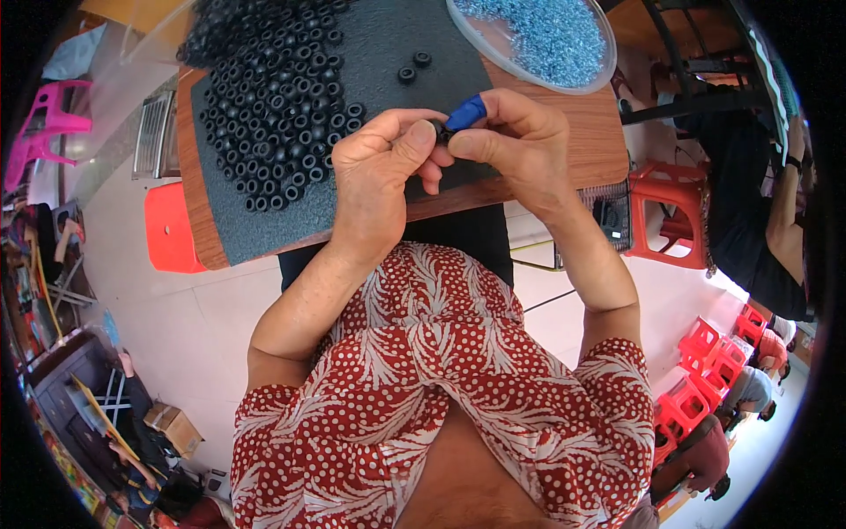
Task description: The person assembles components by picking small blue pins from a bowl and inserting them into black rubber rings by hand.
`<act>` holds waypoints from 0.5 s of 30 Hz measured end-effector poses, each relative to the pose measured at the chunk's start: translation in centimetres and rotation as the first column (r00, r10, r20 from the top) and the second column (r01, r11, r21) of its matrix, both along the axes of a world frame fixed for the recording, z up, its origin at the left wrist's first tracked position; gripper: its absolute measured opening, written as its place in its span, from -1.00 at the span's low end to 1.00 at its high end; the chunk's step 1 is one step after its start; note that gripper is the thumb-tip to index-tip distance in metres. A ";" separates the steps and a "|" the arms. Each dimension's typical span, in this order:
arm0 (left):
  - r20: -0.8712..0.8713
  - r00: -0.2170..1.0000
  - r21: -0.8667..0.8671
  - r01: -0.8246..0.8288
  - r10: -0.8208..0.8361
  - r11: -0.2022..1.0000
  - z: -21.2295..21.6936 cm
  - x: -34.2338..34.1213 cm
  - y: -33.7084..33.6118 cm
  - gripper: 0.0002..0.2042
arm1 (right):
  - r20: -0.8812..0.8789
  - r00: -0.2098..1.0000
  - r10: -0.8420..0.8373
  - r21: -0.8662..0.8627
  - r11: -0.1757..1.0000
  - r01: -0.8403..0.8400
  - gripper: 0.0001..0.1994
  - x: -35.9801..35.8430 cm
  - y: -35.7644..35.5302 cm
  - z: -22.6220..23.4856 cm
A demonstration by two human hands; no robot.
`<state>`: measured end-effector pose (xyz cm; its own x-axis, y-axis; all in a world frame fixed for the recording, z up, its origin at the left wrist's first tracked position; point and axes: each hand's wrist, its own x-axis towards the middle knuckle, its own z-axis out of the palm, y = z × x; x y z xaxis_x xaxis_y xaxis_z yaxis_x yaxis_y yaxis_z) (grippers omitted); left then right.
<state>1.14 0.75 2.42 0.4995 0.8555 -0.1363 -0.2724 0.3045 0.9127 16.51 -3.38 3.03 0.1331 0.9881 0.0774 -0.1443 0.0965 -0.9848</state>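
Note:
My left hand (381,163) and my right hand (515,137) meet over the near edge of a dark mat (397,35) on a wooden board (592,141). Between the fingertips of both hands sits a small black rubber ring (441,132). A blue tool (466,112) is pinched in my right hand, its tip at the ring. Several more black rings (273,97) lie spread over the left half of the mat. Two loose rings (414,67) lie apart near the mat's middle.
A clear shallow dish (493,44) of small light-blue pieces stands at the board's far right. An orange stool (167,225) is at the left, red stools (670,212) at the right. A person in black (758,194) sits at the right edge.

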 end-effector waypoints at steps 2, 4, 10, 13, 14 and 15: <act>0.027 1.000 -0.004 -0.007 0.007 1.000 0.0 0.1 -0.1 -0.79 | -0.009 1.000 0.011 -0.002 1.000 -0.011 -0.95 0.0 0.0 0.1; 0.042 0.999 -0.001 -0.011 0.011 1.000 -0.1 0.1 -0.1 -0.79 | -0.028 1.000 -0.001 -0.017 1.000 0.001 -0.92 0.0 0.0 -0.1; 0.058 0.998 0.003 -0.021 0.021 1.000 -0.3 0.0 -0.1 -0.79 | -0.040 0.999 -0.035 -0.012 0.999 0.034 -0.84 -0.3 0.1 -0.6; 0.062 0.998 -0.020 -0.009 0.010 1.000 -0.2 -0.2 -0.1 -0.78 | 0.024 0.997 -0.075 0.029 0.997 0.074 -0.82 -0.4 0.2 -0.9; 0.059 0.998 -0.032 0.008 -0.006 0.999 -0.2 -0.3 0.0 -0.78 | 0.025 0.997 -0.074 0.029 0.997 0.074 -0.82 -0.4 0.2 -1.0; 0.060 0.998 -0.032 0.007 -0.005 0.999 -0.2 -0.2 -0.1 -0.78 | -0.027 0.999 -0.032 0.011 0.999 0.032 -0.83 -0.3 0.2 -1.0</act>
